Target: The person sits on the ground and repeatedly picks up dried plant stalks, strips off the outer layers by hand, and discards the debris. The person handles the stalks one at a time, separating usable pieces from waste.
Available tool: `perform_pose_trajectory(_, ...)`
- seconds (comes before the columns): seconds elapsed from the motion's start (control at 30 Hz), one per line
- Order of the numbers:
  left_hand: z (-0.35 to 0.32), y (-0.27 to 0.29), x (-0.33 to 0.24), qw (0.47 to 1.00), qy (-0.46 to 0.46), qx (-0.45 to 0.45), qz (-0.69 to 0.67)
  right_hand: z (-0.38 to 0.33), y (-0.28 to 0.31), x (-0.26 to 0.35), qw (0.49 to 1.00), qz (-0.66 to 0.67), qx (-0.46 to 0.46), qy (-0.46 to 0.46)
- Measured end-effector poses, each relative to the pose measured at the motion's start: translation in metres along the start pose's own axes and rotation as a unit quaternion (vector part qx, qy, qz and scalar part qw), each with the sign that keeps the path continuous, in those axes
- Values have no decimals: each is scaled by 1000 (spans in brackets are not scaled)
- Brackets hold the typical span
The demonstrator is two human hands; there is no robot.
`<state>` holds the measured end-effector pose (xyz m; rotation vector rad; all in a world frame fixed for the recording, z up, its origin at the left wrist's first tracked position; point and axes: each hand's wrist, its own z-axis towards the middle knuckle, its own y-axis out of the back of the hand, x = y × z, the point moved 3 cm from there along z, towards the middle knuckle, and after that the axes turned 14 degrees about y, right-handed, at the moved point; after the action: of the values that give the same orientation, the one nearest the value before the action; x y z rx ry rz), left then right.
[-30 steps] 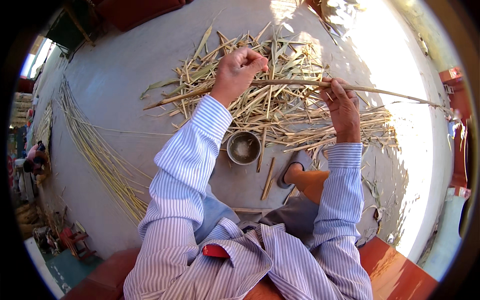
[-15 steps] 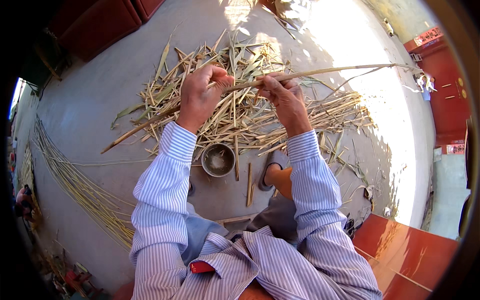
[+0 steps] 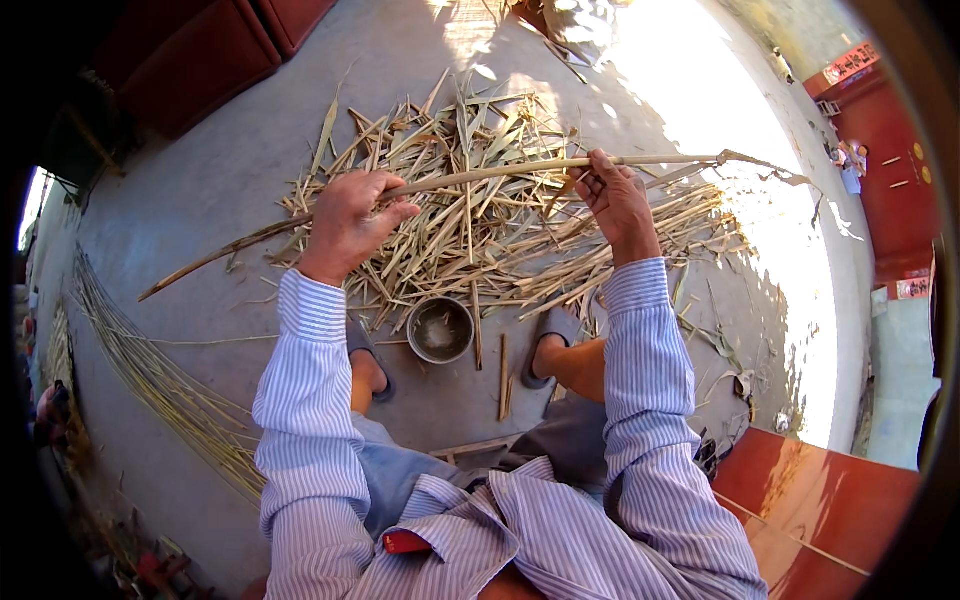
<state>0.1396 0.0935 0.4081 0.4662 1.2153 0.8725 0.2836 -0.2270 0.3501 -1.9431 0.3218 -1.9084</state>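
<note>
A long dry reed stalk point(image 3: 500, 173) crosses in front of me, held raised over the floor. Its thin leafy tip points right, and its darker, thicker end slopes down to the left. My left hand point(image 3: 350, 222) is closed around its left part, thumb and index finger toward the right. My right hand point(image 3: 622, 208) pinches the stalk farther along, thumb and fingertips at its underside and top. Beneath both hands spreads a heap of cut reed pieces and dry leaves point(image 3: 440, 245). Between my feet and the heap stands a round metal bowl point(image 3: 441, 359).
Long thin rods point(image 3: 165, 385) lie in a bundle on the floor at left. A red-brown panel point(image 3: 820, 490) is at lower right, a red door point(image 3: 885, 165) at far right. Dark red furniture point(image 3: 200, 65) stands at upper left. Short stalk pieces point(image 3: 503, 375) lie beside the bowl.
My hands have moved apart, the left one leftward and down, the right one rightward along the stalk. The stalk has shifted left and lies flatter. Both feet show more now.
</note>
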Motion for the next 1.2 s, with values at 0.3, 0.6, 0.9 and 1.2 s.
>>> perform_pose_trajectory(0.3,-2,-20,-35,993,-20,-115,19,-10,-19,5,999,-42,-22,13)
perform_pose_trajectory(0.6,-3,-38,-42,966,-125,-193,114,-19,-31,11,992,-112,-47,27)
perform_pose_trajectory(0.9,11,-16,-31,965,111,-142,-191,-18,-26,-1,990,-132,-35,41)
perform_pose_trajectory(1.2,-1,-1,3,982,32,-35,184,-1,-3,6,997,-4,-43,60)
